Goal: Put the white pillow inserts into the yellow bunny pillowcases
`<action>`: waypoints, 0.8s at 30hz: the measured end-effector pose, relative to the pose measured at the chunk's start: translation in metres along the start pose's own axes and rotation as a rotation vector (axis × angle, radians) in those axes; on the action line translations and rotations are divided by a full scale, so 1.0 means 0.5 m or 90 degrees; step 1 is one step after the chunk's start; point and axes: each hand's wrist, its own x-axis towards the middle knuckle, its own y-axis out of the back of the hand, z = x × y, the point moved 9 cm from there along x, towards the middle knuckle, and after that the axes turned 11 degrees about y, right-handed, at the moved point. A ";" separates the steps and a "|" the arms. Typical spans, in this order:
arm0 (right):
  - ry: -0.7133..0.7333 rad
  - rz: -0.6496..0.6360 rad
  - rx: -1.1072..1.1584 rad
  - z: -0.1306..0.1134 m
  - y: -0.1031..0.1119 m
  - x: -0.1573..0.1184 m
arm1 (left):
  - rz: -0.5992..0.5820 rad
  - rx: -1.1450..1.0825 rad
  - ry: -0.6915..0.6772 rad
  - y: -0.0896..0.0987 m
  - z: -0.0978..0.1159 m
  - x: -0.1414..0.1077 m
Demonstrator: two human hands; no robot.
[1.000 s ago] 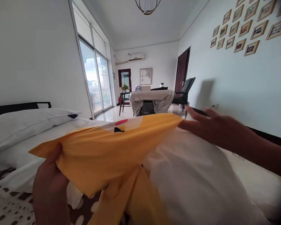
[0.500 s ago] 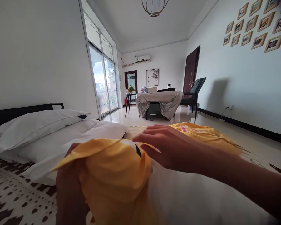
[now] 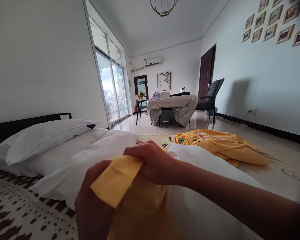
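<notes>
A yellow pillowcase (image 3: 136, 196) is bunched in front of me, its folded edge raised between both hands. My left hand (image 3: 93, 200) grips the cloth from the left, with its fingers partly behind the fabric. From the right, my right hand (image 3: 153, 161) closes over the top of the same edge. Beside the yellow cloth and under my right forearm lies a plump white pillow (image 3: 202, 206). How far the pillow sits inside the cloth is hidden. Beyond it, a second yellow printed cloth (image 3: 222, 143) lies crumpled.
White pillows (image 3: 52, 136) and white bedding (image 3: 90, 150) lie at the left on a brown-and-white patterned sheet (image 3: 35, 213). A covered table (image 3: 175, 101) and a dark chair (image 3: 210, 100) stand further off. Sliding glass doors (image 3: 112, 86) are at the left wall.
My right hand has come down and left from above the cloth and closed on its edge. My left hand has shifted right, and the yellow edge is gathered closer together.
</notes>
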 end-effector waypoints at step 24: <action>-0.071 0.190 -0.031 0.047 0.056 0.001 | -0.167 0.261 0.039 -0.074 -0.132 0.157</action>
